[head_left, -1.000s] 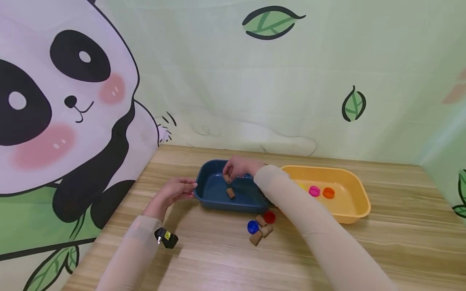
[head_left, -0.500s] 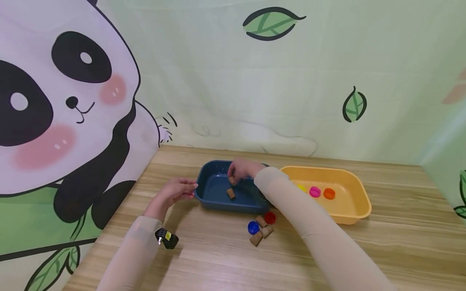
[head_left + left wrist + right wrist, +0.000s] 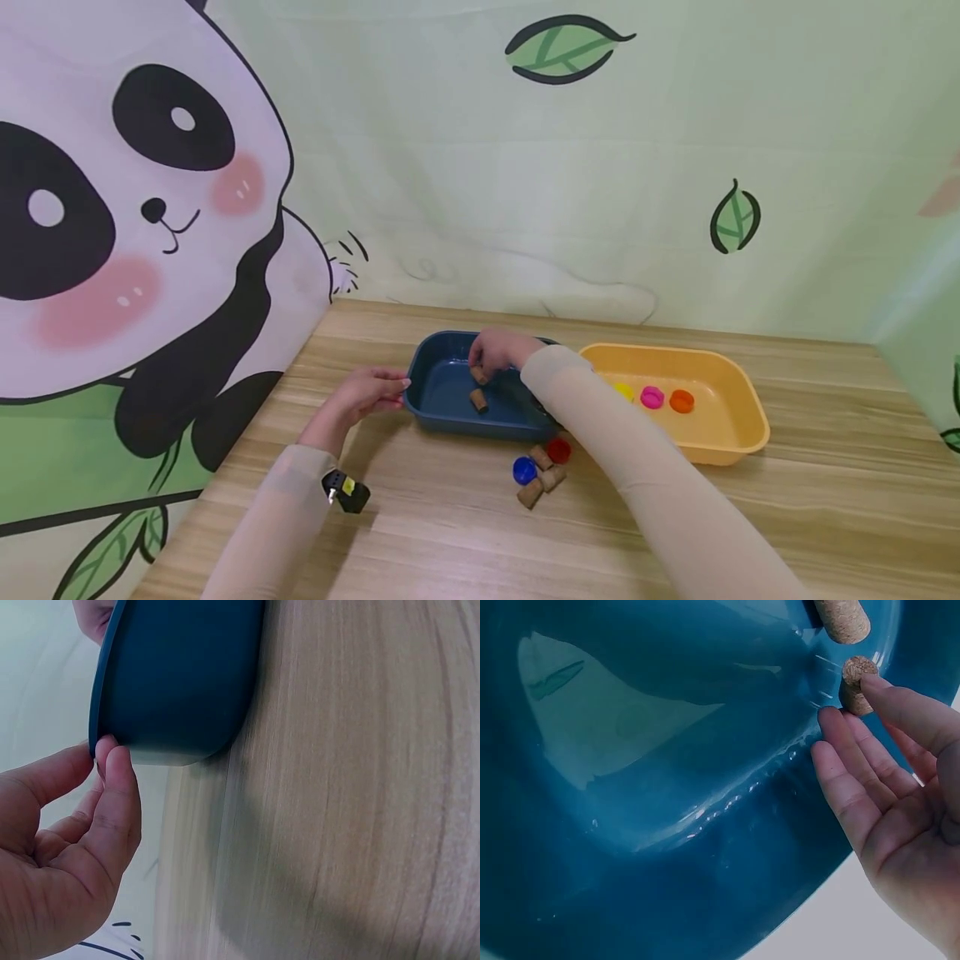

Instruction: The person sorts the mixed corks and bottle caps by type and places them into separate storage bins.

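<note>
The dark blue tray [image 3: 442,425] sits on the wooden table, left of the yellow one. At its left end my left hand [image 3: 367,392] pinches the rim between thumb and fingertips, as the left wrist view shows. Inside the tray my right hand [image 3: 501,348] holds a cork [image 3: 853,694] low over the bottom, thumb on its end; part of the grip is hidden. A second cork [image 3: 478,401] lies beside it on the tray floor. In front of the tray are several loose corks [image 3: 530,493], a blue plastic cap [image 3: 524,471] and a red cap [image 3: 558,451].
A yellow tray [image 3: 738,417] stands to the right, partly behind the right sleeve [image 3: 637,450]. It contains a pink cap [image 3: 652,397], an orange cap [image 3: 682,401] and a partly covered yellow cap [image 3: 624,391]. A printed cloth backdrop [image 3: 450,167] closes off the rear.
My right hand has shifted slightly right and down inside the blue tray with the cork, then stayed nearly still. The left hand has kept its place on the rim.
</note>
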`<action>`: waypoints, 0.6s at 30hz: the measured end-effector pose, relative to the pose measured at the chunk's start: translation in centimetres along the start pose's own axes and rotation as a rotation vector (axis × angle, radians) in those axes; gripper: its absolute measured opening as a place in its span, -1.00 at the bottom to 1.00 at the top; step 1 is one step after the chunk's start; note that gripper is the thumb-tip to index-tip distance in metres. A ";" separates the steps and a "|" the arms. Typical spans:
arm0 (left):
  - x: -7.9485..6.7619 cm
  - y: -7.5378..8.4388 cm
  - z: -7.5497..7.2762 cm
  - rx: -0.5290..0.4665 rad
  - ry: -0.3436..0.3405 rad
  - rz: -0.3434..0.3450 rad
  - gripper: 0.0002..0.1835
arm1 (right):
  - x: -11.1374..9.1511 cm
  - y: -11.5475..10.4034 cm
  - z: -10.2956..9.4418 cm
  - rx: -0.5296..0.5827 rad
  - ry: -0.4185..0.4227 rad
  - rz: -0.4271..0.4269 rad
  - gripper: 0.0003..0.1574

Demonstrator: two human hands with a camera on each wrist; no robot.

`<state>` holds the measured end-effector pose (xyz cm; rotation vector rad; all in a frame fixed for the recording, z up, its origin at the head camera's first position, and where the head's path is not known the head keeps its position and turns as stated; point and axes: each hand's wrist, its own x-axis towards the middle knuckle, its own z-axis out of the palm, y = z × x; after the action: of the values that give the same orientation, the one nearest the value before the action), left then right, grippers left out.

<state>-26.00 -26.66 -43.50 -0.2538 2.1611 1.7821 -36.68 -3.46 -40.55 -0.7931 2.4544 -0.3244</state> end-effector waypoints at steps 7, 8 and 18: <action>0.0 0.0 0.1 0.002 -0.001 -0.002 -0.50 | -0.5 -0.4 0.1 0.018 0.010 -0.002 -0.58; 0.0 0.0 0.1 0.001 -0.003 -0.001 -0.50 | -0.5 -0.5 0.1 0.018 0.015 0.002 -0.58; 0.3 -0.3 -0.2 -0.002 -0.008 -0.004 -0.52 | -0.6 -0.8 0.4 -0.131 0.011 0.027 -0.59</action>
<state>-26.20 -26.86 -43.85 -0.2513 2.1524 1.7803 -35.71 -3.82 -40.30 -0.8128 2.5145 -0.1600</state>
